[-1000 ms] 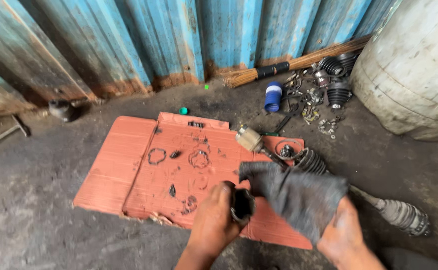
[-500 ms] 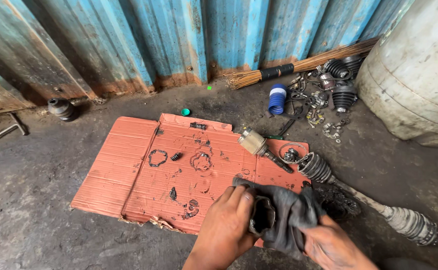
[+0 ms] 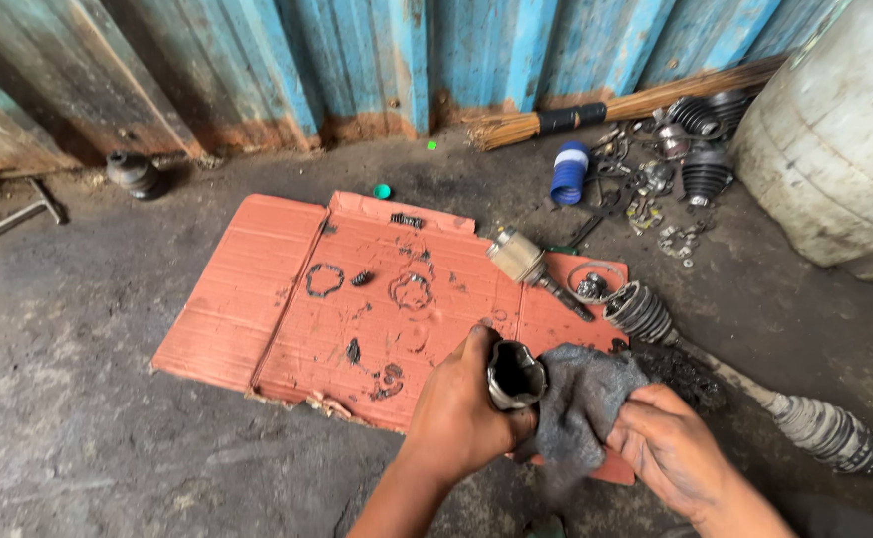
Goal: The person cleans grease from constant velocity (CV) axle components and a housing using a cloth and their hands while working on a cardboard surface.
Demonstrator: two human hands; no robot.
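Note:
My left hand (image 3: 461,408) grips a round hollow metal joint housing (image 3: 513,375), its open mouth facing up. My right hand (image 3: 668,448) holds a dark grey rag (image 3: 578,401) bunched against the housing's right side. Both hands hover over the near edge of a flattened orange cardboard sheet (image 3: 257,299) stained with grease rings. A drive shaft (image 3: 716,364) with ribbed rubber boots lies on the ground just right of my hands. A second metal joint part (image 3: 518,257) rests on the cardboard beyond them.
A blue corrugated metal wall (image 3: 357,60) closes the back. A white drum (image 3: 845,149) stands at right. Rubber boots (image 3: 706,120), a blue ribbed boot (image 3: 568,171), clamps and a straw broom (image 3: 596,112) lie near it. Another boot (image 3: 133,174) and a metal bar (image 3: 3,224) sit at left.
The rag hung spread open from my right hand a second ago; now it is bunched against the housing, whose open mouth shows. The view has shifted slightly.

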